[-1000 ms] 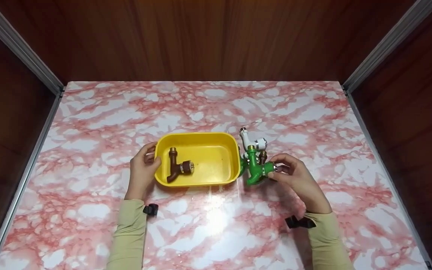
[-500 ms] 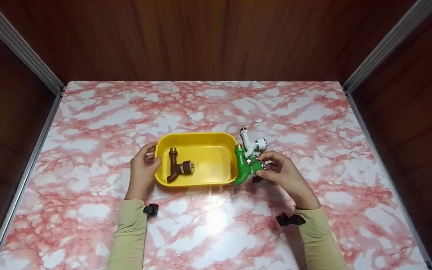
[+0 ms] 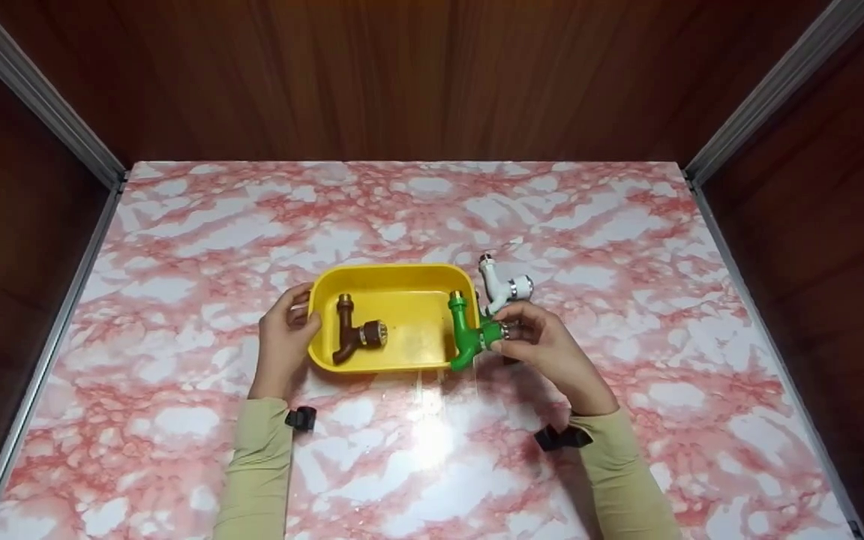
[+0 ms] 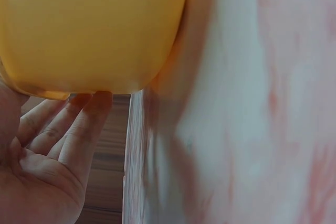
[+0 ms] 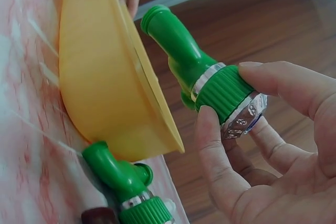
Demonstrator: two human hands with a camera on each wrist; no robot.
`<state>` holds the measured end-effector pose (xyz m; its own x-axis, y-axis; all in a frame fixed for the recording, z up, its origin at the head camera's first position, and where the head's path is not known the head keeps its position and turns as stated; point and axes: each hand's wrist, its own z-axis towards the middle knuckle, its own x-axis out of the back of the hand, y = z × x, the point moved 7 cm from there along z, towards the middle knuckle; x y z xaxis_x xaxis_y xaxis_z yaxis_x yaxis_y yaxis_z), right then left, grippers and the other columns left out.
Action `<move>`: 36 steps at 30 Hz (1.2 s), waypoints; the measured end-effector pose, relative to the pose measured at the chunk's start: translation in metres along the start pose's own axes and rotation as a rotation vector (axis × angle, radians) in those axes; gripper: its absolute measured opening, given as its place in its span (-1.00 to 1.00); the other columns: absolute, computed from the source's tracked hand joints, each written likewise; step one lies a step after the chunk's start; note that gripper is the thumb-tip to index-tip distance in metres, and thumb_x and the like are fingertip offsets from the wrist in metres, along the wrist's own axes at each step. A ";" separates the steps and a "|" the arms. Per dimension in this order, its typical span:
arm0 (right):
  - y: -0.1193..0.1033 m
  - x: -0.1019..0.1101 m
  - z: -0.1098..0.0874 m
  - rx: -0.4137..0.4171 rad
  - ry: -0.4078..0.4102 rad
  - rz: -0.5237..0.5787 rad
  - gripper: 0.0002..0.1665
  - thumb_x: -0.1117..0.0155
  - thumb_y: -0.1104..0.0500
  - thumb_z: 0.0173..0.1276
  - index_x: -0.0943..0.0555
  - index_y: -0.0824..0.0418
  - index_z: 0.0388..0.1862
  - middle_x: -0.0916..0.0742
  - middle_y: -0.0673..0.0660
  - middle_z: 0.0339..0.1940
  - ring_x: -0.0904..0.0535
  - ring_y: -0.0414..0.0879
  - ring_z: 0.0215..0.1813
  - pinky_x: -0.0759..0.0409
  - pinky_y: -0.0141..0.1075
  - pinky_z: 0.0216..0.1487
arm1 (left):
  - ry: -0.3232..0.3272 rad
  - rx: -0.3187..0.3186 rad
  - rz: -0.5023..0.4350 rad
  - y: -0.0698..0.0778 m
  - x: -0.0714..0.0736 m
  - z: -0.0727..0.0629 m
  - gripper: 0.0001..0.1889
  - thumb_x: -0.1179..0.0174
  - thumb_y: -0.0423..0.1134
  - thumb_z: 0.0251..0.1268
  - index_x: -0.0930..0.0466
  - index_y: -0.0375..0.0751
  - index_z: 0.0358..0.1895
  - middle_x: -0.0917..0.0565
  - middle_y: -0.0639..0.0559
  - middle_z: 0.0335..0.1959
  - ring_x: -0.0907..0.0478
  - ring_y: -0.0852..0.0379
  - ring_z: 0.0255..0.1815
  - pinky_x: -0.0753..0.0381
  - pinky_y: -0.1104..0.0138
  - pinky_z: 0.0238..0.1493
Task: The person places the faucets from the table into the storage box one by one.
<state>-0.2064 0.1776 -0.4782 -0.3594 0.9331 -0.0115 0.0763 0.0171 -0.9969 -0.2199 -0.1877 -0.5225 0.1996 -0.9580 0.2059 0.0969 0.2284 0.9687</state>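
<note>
At the left end of a yellow plastic tub (image 3: 417, 360), my left hand (image 3: 286, 341) holds the rim, thumb on top and fingertips against the outer wall. Inside the tub's left part lies a brown tap (image 3: 351, 334). My right hand (image 3: 552, 352) pinches a green tap (image 3: 466, 334) by its ribbed, silver-ended knob. That tap overlaps the tub's right rim from above, and the right wrist view shows its spout raised above the rim. A second green tap (image 5: 118, 177) rests on the table beside the tub's outer wall.
A white tap (image 3: 503, 289) lies just right of the tub, partly behind my right hand. Low in the right wrist view, a dark brown piece (image 5: 100, 216) sits by the second green tap. Dark wooden panels (image 3: 402, 82) enclose the marbled red-and-white table (image 3: 372, 465).
My right hand has carried the green tap leftward, from beside the tub to over its right rim. The left hand and the tub have stayed in place.
</note>
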 end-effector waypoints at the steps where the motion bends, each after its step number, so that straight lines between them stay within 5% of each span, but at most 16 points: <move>1: 0.000 -0.002 0.001 -0.003 -0.003 0.000 -0.56 -0.36 0.45 0.15 -0.47 0.45 0.02 -0.59 0.28 -0.03 -0.60 0.17 -0.09 -0.66 -0.22 -0.21 | 0.000 0.003 -0.005 0.000 0.000 0.000 -0.54 -0.16 -0.51 0.23 -0.50 -0.18 0.21 -0.57 -0.12 -0.02 -0.60 0.01 -0.03 -0.60 0.31 -0.01; 5: 0.000 -0.009 0.004 -0.013 -0.016 0.004 -0.56 -0.36 0.42 0.17 -0.48 0.43 0.03 -0.57 0.29 -0.01 -0.59 0.15 -0.10 -0.64 -0.21 -0.19 | -0.002 0.008 -0.026 0.002 0.000 0.000 -0.54 -0.16 -0.53 0.22 -0.50 -0.23 0.22 -0.57 -0.18 -0.01 -0.60 -0.05 -0.02 -0.58 0.26 0.01; 12: 0.002 -0.021 0.011 -0.033 -0.028 0.021 -0.57 -0.39 0.39 0.17 -0.49 0.39 0.02 -0.57 0.28 -0.03 -0.61 0.09 -0.09 -0.65 -0.13 -0.12 | -0.024 -0.013 -0.056 0.031 0.000 -0.007 -0.54 -0.11 -0.61 0.19 -0.44 -0.47 0.21 -0.54 -0.42 0.01 -0.56 -0.29 0.01 -0.58 0.20 0.02; 17: 0.005 -0.027 0.017 -0.029 -0.034 0.026 -0.58 -0.38 0.43 0.15 -0.49 0.41 -0.01 -0.58 0.30 -0.02 -0.61 0.14 -0.08 -0.65 -0.05 -0.08 | -0.025 -0.007 -0.059 0.035 0.001 -0.008 -0.54 -0.10 -0.61 0.19 -0.44 -0.48 0.21 -0.53 -0.43 0.01 -0.55 -0.30 0.01 -0.58 0.26 0.01; 26: 0.001 -0.034 0.023 -0.039 -0.016 -0.011 -0.59 -0.37 0.47 0.12 -0.51 0.41 -0.03 -0.62 0.29 -0.08 -0.60 0.11 -0.13 -0.65 -0.27 -0.18 | -0.024 -0.007 -0.058 0.024 0.001 -0.005 -0.54 -0.11 -0.60 0.19 -0.45 -0.43 0.21 -0.53 -0.40 0.01 -0.56 -0.26 0.01 -0.58 0.25 0.00; 31: 0.005 -0.036 0.028 -0.054 -0.005 -0.018 -0.57 -0.39 0.46 0.10 -0.51 0.40 -0.03 -0.62 0.31 -0.08 -0.59 0.15 -0.12 -0.65 -0.24 -0.14 | -0.003 0.001 -0.078 0.001 0.001 0.002 -0.53 -0.15 -0.59 0.18 -0.50 -0.31 0.20 -0.57 -0.27 -0.01 -0.59 -0.14 -0.02 -0.59 0.35 -0.03; 36: 0.007 -0.039 0.031 -0.068 0.002 -0.018 -0.55 -0.44 0.39 0.08 -0.52 0.35 -0.04 -0.63 0.26 -0.08 -0.62 0.07 -0.15 -0.65 -0.12 -0.09 | 0.012 -0.003 -0.081 -0.002 0.000 0.002 -0.53 -0.15 -0.60 0.15 -0.51 -0.31 0.18 -0.58 -0.23 -0.04 -0.60 -0.12 -0.04 -0.59 0.37 -0.04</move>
<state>-0.2207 0.1304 -0.4868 -0.3592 0.9332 0.0064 0.1332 0.0581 -0.9894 -0.2220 -0.1885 -0.5237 0.2026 -0.9712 0.1255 0.1163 0.1512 0.9816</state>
